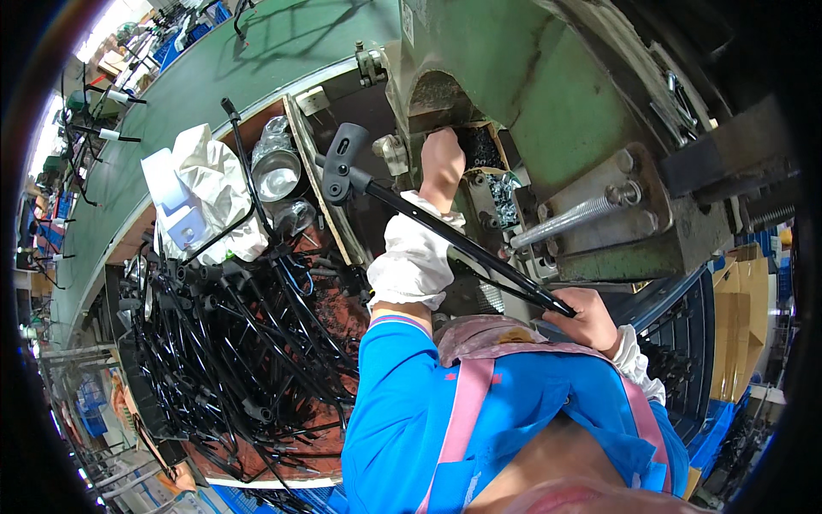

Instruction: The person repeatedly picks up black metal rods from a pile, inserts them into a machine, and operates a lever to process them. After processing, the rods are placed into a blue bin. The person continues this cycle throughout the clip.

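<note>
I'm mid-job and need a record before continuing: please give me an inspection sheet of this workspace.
Surface: green table, shadowed toward the top of the view.
Job's things: black tube with a grey handle, slanting; small dark parts in a box.
Clutter: tangled heap of black rods; white cloth beyond it.
Left hand: beside the small dark parts, fingers partly hidden.
Right hand: holds the tube's lower end.
Cables: cannot tell among the rods.
Surroundings: green machine; cardboard at right.

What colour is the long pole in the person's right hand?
The pole is shiny black; the head view shows it best.
</note>
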{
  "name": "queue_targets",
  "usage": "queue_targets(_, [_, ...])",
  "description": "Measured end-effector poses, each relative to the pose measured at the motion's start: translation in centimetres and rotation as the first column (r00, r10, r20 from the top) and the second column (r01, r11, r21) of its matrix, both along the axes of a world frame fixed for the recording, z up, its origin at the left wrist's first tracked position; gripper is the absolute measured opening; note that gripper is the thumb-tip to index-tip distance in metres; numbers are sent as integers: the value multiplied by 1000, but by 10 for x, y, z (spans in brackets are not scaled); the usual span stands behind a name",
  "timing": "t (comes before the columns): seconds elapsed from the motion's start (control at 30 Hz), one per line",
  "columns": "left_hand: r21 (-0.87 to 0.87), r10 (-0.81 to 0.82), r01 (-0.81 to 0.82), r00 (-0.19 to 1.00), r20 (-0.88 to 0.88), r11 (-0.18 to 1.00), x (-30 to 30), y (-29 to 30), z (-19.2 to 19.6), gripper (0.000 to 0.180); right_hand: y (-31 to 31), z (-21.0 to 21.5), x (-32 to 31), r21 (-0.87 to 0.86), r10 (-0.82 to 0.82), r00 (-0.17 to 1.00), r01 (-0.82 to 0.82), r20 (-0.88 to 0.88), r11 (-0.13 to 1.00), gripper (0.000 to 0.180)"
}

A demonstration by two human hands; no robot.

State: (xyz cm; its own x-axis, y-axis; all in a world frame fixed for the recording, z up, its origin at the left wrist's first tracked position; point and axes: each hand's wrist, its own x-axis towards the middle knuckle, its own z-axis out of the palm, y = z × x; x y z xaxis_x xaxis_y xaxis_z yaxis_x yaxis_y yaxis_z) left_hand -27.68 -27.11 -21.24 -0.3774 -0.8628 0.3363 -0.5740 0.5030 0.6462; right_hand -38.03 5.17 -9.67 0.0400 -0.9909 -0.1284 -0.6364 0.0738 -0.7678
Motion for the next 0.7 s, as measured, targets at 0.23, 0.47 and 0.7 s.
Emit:
queue_targets(0.23, [-20, -64, 61, 973, -221, 998, 7, -3, -4, 14, -4, 2, 3, 176, -43, 997, 55, -69, 983, 30])
queue_targets(0.47, [51, -7, 24, 955, -296, 998, 9, 0, -1, 14, -8, -1, 9, 25, -67, 997, 69, -45, 997, 20])
queue_targets(0.7, [154, 28, 21, 951, -308, 988, 14, 1, 4, 16, -3, 0, 3, 204, -40, 998, 51, -57, 978, 34])
